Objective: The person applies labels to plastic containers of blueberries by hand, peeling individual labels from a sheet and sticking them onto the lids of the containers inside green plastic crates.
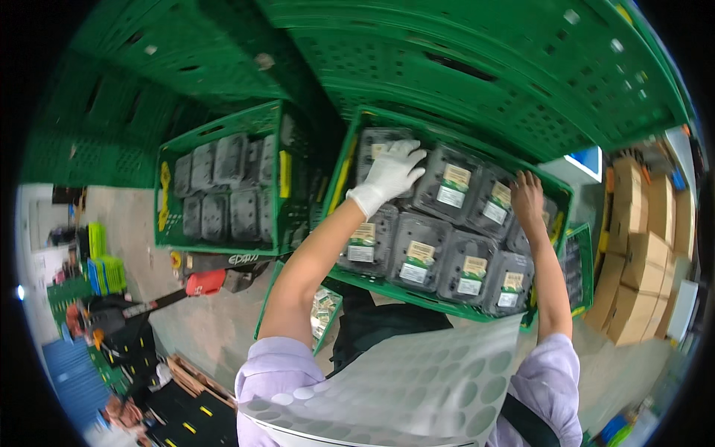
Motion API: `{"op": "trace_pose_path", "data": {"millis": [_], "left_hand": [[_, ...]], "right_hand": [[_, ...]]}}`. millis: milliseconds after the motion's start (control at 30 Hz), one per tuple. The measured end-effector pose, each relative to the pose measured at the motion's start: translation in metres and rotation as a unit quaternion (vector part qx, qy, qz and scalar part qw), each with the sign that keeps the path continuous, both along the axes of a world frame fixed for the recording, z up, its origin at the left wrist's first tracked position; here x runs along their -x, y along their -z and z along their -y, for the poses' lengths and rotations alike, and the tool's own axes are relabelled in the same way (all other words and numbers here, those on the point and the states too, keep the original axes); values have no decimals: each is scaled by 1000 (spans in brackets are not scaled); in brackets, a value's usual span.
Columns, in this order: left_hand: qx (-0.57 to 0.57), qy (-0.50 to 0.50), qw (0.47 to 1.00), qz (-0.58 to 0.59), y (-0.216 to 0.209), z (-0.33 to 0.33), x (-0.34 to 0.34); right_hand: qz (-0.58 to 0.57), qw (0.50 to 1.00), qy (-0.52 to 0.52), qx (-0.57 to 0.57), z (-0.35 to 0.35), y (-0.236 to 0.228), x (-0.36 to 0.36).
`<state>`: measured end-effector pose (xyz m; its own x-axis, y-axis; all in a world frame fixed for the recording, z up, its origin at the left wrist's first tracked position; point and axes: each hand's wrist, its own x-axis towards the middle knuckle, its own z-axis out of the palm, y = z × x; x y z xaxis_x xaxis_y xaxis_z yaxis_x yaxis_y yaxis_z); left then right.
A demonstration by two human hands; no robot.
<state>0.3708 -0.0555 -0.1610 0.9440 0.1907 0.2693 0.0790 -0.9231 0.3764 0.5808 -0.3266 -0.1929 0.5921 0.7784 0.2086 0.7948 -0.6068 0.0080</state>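
In front of me a green crate (417, 294) holds two rows of clear plastic clamshell boxes of dark fruit (421, 249), with cream, green and white labels. My left hand (395, 170), in a white glove, lies with fingers spread over a clamshell box (370, 145) in the far left corner. My bare right hand (529, 200) rests at the far right of the crate, fingers stretched out over a box's edge and nothing visibly gripped. A pale translucent sheet with round spots (417, 380) hangs across my front, hiding part of my body.
Another green crate (223, 242) of unlabelled clamshells stands left. Tall green crate walls (462, 59) rise behind. Below my left arm is a small crate of labels (325, 313). Cardboard boxes (640, 276) are stacked right. A pallet jack (216, 276) stands on the left floor.
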Motion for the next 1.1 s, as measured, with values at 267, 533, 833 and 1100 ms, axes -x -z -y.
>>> {"op": "trace_pose_path", "data": {"millis": [267, 533, 833, 1100], "left_hand": [[119, -455, 868, 158, -34, -165, 252], [569, -637, 464, 235, 43, -353, 464], [594, -675, 370, 234, 116, -444, 436], [392, -844, 293, 222, 120, -453, 384]], "right_hand": [[-338, 924, -148, -100, -199, -103, 141], [-499, 852, -155, 38, -506, -20, 338], [-468, 875, 51, 116, -605, 65, 440], [-568, 820, 70, -22, -590, 96, 442]]}}
